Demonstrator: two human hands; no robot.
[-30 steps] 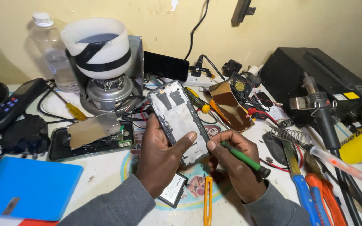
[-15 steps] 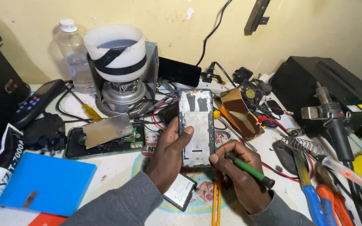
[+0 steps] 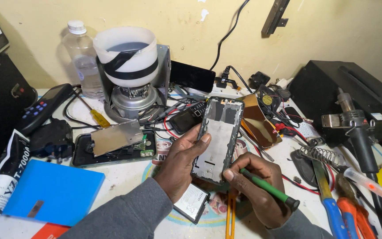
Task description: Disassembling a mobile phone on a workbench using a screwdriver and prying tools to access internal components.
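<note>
The left hand (image 3: 180,161) grips the opened dark smartphone frame with its bare silver inner plate (image 3: 217,139), now stood nearly upright above the cluttered white worktop (image 3: 124,177) rather than tilted as a moment ago. The right hand (image 3: 259,190) pinches a green-handled screwdriver (image 3: 268,189), its tip hidden at the frame's lower edge. A flat phone battery (image 3: 192,202) lies beneath. The frame looks squared up for work.

Left of the left hand's fingers (image 3: 202,139), bare table (image 3: 124,175) gives room. Beyond them, an opened phone (image 3: 111,144) and tangled wires (image 3: 173,113) block passage.
</note>
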